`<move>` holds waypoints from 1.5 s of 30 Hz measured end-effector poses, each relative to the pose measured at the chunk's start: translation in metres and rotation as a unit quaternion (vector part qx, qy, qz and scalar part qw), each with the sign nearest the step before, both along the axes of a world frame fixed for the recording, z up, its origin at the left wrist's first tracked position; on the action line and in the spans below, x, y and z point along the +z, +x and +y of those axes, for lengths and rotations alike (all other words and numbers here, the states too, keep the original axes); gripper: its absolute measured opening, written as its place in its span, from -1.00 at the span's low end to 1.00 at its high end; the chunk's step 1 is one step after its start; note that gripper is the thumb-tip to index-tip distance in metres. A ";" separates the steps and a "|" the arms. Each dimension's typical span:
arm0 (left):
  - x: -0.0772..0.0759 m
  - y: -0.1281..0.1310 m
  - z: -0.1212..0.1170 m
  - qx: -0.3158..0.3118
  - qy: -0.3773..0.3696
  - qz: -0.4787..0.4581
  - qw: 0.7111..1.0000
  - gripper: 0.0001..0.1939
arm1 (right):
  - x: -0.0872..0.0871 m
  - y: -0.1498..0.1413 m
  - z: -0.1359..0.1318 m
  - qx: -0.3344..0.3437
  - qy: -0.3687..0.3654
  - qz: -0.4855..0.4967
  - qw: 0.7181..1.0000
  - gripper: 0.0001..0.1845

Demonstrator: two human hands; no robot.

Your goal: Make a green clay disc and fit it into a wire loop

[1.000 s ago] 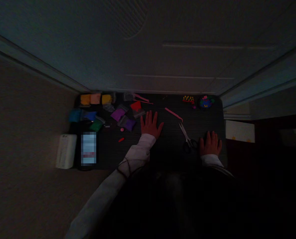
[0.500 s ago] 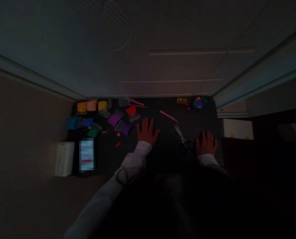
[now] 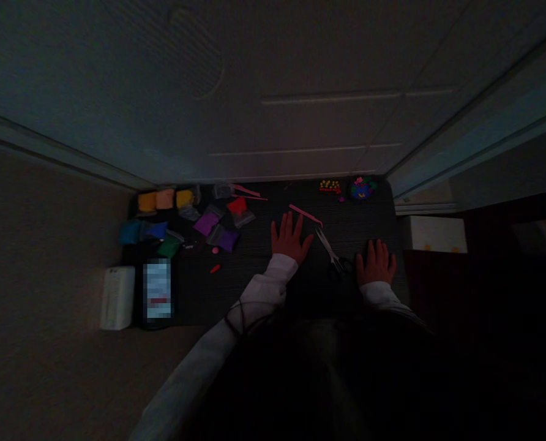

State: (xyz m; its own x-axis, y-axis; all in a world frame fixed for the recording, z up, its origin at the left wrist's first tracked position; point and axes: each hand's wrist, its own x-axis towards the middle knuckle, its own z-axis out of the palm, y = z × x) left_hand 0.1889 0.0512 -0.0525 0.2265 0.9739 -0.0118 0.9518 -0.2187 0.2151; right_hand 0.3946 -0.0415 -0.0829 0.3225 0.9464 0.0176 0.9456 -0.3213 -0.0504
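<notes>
My left hand (image 3: 289,240) lies flat on the dark table, fingers spread, holding nothing. Just beyond its fingertips is a pink plastic tool (image 3: 306,214), long and thin. Between my hands rest scissors (image 3: 329,248) with black handles, blades pointing away from me. Flat beside the handles, on their right, is my right hand (image 3: 376,263), its fingers stretched out and holding nothing. A small red piece (image 3: 215,269) and a round pink piece (image 3: 215,250) lie to the left of my left hand. The picture is very dim.
Bags of coloured clay (image 3: 207,222) cover the table's left side. A phone (image 3: 158,289) and a white box-shaped device (image 3: 117,297) are at the near left. Small yellow and red pieces (image 3: 330,186) and a multicoloured clay figure (image 3: 362,188) stand at the far right. A white box (image 3: 437,234) sits beyond the right edge.
My left hand has slid right across the table, closer to the scissors, still flat. My right hand stays in place. The view has shifted slightly and looks darker.
</notes>
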 end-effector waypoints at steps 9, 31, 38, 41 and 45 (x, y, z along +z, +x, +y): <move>-0.011 -0.003 -0.039 -0.030 -0.010 0.013 0.999 -0.38 | -0.001 0.000 0.001 -0.002 -0.001 0.003 1.000 -0.45; -0.008 0.006 -0.010 -0.008 -0.008 -0.004 1.000 -0.37 | -0.002 0.002 0.000 0.002 0.004 -0.006 1.000 -0.45; -0.006 0.009 -0.004 -0.002 0.000 -0.015 1.000 -0.38 | -0.003 0.002 -0.001 0.002 0.008 0.000 1.000 -0.46; -0.007 0.005 -0.033 -0.016 -0.018 -0.006 1.000 -0.39 | -0.002 0.001 -0.001 0.003 0.010 0.006 1.000 -0.46; -0.008 0.004 -0.042 -0.022 -0.023 -0.004 0.999 -0.40 | 0.001 0.001 0.000 0.001 0.008 0.013 1.000 -0.46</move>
